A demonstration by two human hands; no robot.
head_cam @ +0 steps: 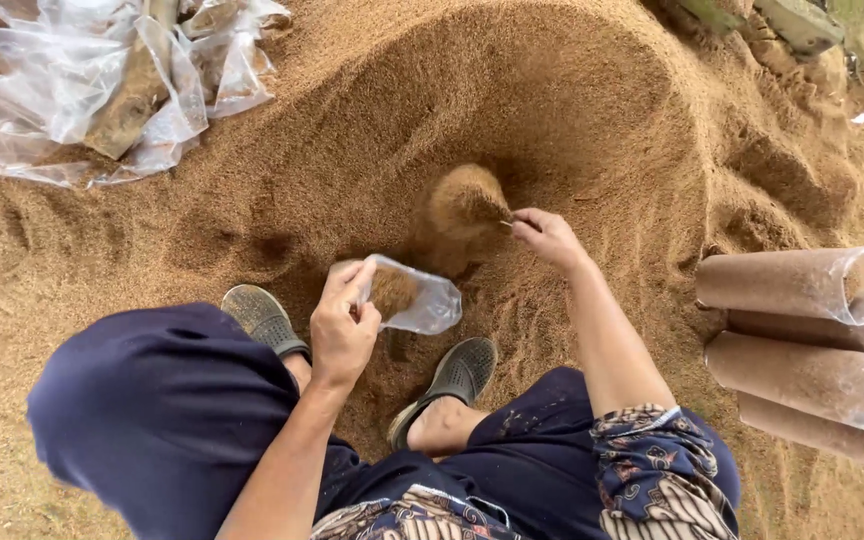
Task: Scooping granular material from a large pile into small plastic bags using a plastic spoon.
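Bag [414,298] is pinched open by the left hand [342,325]; husk [457,205] scooped in the cupped right hand [545,235] could spill past its slack mouth.

Soft daylight, sharp centre, stretched corners

Even, diffuse daylight is falling from above, keeping the sawdust heap [552,110] warm and bright. Shadows are staying soft, pooling in the scooped hollow and under the person's knees. Pale glare is glinting off the clear plastic bags [102,80] at upper left. Wide-angle distortion is bending the edges, and the scoop [462,205] is blurring slightly
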